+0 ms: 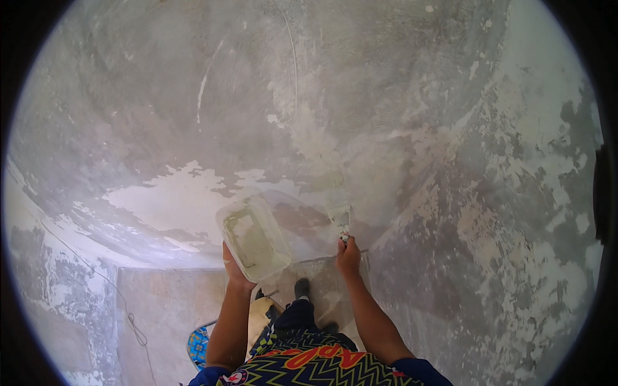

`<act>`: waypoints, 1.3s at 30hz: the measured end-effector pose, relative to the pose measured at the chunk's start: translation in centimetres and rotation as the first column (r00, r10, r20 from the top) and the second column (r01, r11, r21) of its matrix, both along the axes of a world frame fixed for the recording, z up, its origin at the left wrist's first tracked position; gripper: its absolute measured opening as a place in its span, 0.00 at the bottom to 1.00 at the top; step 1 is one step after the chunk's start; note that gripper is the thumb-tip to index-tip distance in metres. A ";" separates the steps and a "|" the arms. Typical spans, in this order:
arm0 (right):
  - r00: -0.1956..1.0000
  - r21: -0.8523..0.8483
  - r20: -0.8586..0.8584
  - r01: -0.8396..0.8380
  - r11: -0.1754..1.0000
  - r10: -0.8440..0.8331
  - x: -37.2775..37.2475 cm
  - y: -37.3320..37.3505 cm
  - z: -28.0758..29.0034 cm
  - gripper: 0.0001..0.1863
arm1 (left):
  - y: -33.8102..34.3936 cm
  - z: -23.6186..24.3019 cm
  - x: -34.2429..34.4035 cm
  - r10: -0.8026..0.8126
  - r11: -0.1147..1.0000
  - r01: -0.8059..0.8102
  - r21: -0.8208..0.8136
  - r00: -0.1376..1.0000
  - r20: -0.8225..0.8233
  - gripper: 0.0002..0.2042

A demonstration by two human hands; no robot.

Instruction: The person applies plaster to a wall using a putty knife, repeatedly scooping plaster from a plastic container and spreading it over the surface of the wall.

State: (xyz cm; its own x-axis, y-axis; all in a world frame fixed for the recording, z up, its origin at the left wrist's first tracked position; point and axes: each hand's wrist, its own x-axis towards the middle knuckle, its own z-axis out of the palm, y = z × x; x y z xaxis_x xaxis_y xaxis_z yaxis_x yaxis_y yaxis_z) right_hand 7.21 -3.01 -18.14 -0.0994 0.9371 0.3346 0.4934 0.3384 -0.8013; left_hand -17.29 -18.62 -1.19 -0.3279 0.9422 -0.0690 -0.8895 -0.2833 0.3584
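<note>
Whitish tub [273, 243] is held by the left hand [235, 269] at its 7 o'clock side, fingers partly hidden; long axis 11-to-5. At tub's 2 o'clock, scraper [338, 213] is gripped by handle in right hand [348, 256], blade at hand's 12 o'clock; contact with wall [380, 83] cannot be told.

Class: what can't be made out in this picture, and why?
In the head view:
Fingers of the left hand: partly hidden behind the plastic tub.
Handle of the putty knife: mostly covered by the right hand.
Blue patterned object: partly behind the left forearm.
Dark object at right: cut by the fisheye rim.
</note>
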 end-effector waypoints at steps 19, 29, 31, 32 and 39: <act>0.989 0.107 -0.132 -0.052 0.993 0.066 -6.7 4.9 14.7 0.18 | 0.8 -0.7 -2.1 0.051 0.998 -0.053 -0.035 0.997 -0.056 0.32; 0.996 -0.074 -0.037 0.082 0.994 -0.085 0.0 0.6 2.2 0.16 | 1.1 -0.9 -1.8 -0.035 0.999 0.036 0.007 0.999 -0.035 0.31; 0.996 -0.147 0.046 0.084 0.986 -0.078 1.6 -0.9 3.3 0.16 | 1.3 -1.5 -1.6 -0.019 0.998 0.015 -0.057 0.997 -0.077 0.31; 0.992 -0.253 -0.122 0.010 0.967 -0.042 2.1 -1.8 4.5 0.15 | 1.3 -1.7 -1.5 -0.020 0.998 0.017 -0.055 0.998 -0.060 0.31; 0.938 0.102 -0.318 -0.110 0.989 0.137 3.9 -2.7 16.1 0.07 | 3.4 0.4 0.2 -0.171 0.984 0.172 -0.035 0.985 0.033 0.33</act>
State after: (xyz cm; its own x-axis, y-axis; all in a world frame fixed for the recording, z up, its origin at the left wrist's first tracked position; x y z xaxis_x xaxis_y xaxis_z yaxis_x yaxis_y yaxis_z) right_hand 11.08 -5.69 -2.02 -0.0865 0.8925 0.4426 0.1627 0.4509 -0.8776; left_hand -17.06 -15.24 -0.81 -0.1590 0.9808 -0.1127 -0.9341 -0.1125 0.3387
